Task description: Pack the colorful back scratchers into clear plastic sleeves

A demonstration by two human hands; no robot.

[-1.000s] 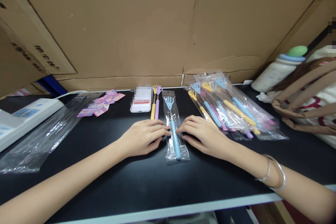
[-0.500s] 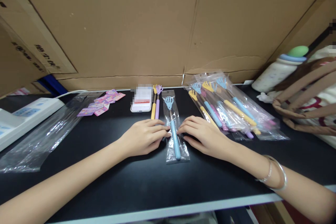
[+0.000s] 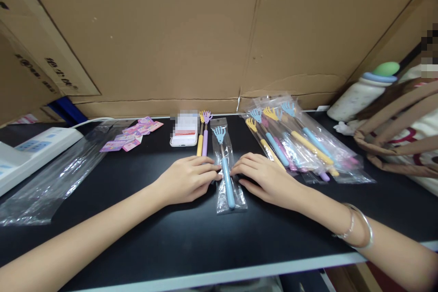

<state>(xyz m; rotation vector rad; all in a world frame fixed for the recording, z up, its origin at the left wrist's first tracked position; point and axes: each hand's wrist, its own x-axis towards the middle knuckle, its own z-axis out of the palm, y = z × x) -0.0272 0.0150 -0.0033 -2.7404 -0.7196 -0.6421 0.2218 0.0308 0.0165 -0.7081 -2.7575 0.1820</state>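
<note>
Pastel tools on a black desk (image 3: 143, 237)

A blue hand-shaped back scratcher in a clear plastic sleeve (image 3: 226, 173); a yellow-handled scratcher (image 3: 200, 139) beside a purple-handled scratcher (image 3: 205, 137); pink and purple printed cards (image 3: 132, 139); brown cardboard wall (image 3: 164, 32).

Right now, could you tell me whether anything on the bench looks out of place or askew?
Nothing stands out. The left hand and right hand press flat on either side of the bagged blue scratcher, which lies straight. The bagged pile is fanned loosely but intact.

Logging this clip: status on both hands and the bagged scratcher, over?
Left hand and right hand flat, fingertips pressing the bagged blue scratcher from both sides. Bag flat on black table. Nothing in the way.
</note>
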